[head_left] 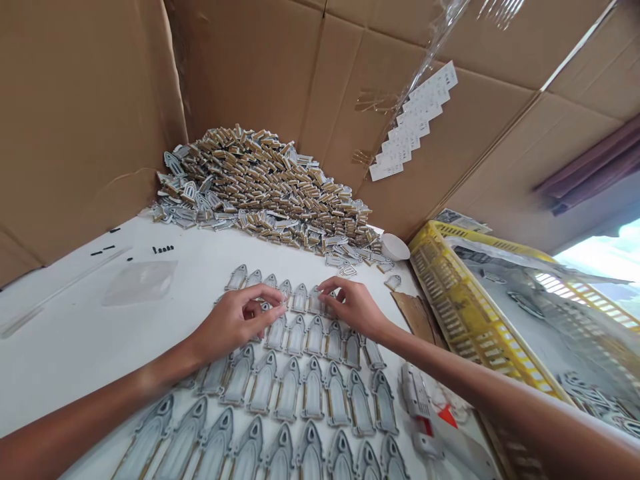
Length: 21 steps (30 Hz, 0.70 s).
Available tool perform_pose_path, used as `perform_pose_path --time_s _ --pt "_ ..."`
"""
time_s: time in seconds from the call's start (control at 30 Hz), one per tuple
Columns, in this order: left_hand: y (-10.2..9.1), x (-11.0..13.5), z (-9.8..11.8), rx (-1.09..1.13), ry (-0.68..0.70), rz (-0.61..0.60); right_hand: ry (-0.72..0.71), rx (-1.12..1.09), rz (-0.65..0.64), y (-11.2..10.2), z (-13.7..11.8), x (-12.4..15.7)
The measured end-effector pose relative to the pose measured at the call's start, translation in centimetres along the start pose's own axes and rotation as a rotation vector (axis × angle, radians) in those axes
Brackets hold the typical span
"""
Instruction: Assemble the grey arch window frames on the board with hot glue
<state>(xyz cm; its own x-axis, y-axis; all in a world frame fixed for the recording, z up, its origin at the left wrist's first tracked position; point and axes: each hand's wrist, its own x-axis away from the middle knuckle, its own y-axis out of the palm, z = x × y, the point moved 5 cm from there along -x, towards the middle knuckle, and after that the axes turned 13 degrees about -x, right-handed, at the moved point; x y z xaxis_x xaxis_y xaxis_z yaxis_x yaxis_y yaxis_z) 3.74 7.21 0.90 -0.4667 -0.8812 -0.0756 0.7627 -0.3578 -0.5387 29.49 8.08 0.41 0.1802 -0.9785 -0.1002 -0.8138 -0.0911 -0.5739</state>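
Several grey arch-shaped flat parts [305,380] lie in neat rows on a white table [75,347]. My left hand [235,323] rests curled over the second row from the far end, its fingertips pinched on one grey part. My right hand [353,308] is beside it to the right, fingers bent down onto parts at the right end of the far row [280,288]. What the right fingers grip is hidden under them.
A big heap of the same parts [260,187] fills the far corner against cardboard walls [90,120]. A yellow plastic crate [470,313] lined with plastic film stands at the right. A white tool [417,400] lies by the rows. Small black bits [163,249] lie far left.
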Motion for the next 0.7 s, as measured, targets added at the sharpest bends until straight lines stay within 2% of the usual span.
perform_pose_path --time_s 0.3,0.57,0.7 --pt "-0.1 0.2 -0.3 -0.005 -0.024 -0.031 0.016 -0.018 0.018 0.3 0.2 -0.4" --pt "0.2 0.1 -2.0 -0.026 -0.026 -0.025 -0.010 0.023 0.077 0.3 -0.3 -0.9" --pt "0.1 0.0 -1.8 -0.029 -0.034 -0.012 -0.015 0.037 0.079 0.2 -0.6 -1.0"
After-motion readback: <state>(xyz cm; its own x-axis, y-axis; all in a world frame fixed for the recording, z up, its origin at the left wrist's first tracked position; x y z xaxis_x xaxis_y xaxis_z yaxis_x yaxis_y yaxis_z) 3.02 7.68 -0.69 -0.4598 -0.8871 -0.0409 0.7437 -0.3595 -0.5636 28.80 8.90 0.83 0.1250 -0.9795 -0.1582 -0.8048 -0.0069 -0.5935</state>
